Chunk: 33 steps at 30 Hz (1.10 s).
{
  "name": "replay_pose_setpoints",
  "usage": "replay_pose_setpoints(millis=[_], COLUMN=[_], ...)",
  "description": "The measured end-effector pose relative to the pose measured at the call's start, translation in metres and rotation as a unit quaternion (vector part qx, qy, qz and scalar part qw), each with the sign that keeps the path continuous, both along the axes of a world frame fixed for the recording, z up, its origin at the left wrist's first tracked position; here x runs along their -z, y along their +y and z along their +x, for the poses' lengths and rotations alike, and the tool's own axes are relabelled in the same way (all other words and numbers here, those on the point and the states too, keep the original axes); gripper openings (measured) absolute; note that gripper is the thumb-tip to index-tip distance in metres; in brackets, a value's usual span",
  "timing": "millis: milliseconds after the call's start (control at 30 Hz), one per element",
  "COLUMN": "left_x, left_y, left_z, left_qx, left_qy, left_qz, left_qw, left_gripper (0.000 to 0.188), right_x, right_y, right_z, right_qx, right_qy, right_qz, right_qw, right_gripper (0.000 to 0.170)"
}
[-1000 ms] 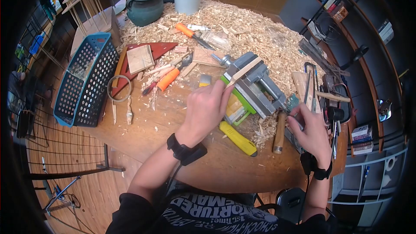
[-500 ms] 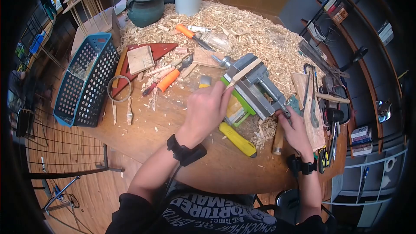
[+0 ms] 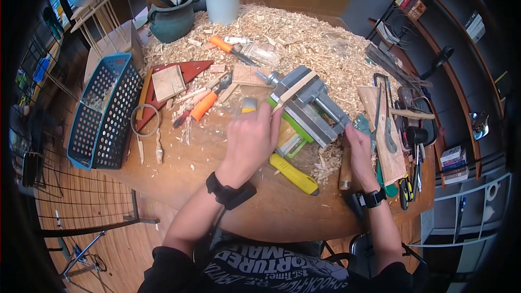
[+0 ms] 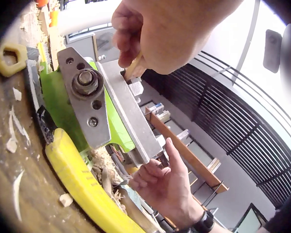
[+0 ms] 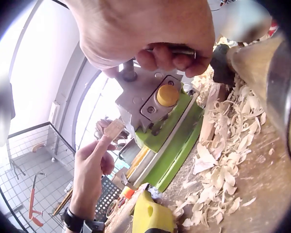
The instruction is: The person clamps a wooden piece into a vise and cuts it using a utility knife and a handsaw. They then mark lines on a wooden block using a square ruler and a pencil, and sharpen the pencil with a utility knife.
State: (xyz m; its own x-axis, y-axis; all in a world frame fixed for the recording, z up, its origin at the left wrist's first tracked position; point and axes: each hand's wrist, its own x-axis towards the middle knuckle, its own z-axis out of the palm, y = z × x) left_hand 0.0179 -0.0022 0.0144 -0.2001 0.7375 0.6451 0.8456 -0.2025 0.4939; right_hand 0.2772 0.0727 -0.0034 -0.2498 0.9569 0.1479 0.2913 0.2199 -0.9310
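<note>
A narrow wooden strip (image 3: 297,88) lies across the top of a grey vise (image 3: 310,109) with a green base. My left hand (image 3: 248,140) pinches the strip's near end between thumb and fingers; the pinch also shows in the right wrist view, on the strip (image 5: 114,128). At the vise's screw end, my right hand (image 3: 361,154) grips the metal handle bar (image 5: 177,50), its fingers curled round it in the right wrist view. Whether the jaws press on the strip is hard to tell.
A yellow cutter (image 3: 294,174) and a wooden-handled tool (image 3: 345,171) lie just before the vise. Wood shavings (image 3: 304,32) heap behind it. Left stand a blue basket (image 3: 106,111) and orange-handled tools (image 3: 204,106); right, a board (image 3: 386,135) with tools.
My right hand has shifted left to the vise's screw end and closed round its handle. My left hand keeps its pinch on the strip. The head view has tilted slightly.
</note>
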Motion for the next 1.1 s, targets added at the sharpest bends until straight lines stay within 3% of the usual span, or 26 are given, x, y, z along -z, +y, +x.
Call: replay_pose_setpoints(millis=[167,333,467,633,933,1100], left_x=[-0.004,-0.002,-0.002,-0.003,-0.003,-0.003], left_y=[-0.001,0.001,0.000,0.000,-0.001,0.000], left_z=[0.002,0.005,0.006,0.006,0.006,0.005], left_qx=[-0.016,-0.037,-0.035,-0.035,-0.036,-0.038], left_qy=[0.021,0.047,0.049,0.048,0.046,0.047], left_qz=[-0.028,-0.048,-0.060,-0.067,-0.068,-0.065], left_qw=[0.999,0.997,0.996,0.996,0.996,0.996], left_gripper=[0.023,0.024,0.023,0.023,0.025,0.026], right_x=[-0.003,-0.003,0.026,0.019,0.003,0.001], right_y=[0.006,0.007,0.018,0.021,0.006,0.006], right_z=[-0.005,-0.012,0.000,-0.002,-0.025,-0.022], right_qx=[0.025,0.062,0.082,0.039,0.067,0.049], right_qy=[0.002,0.024,-0.016,0.067,0.211,0.212], right_qz=[-0.079,-0.038,0.044,-0.055,-0.126,-0.138], right_qw=[0.997,0.997,0.996,0.995,0.967,0.966], right_gripper=[0.046,0.054,0.048,0.039,0.035,0.035])
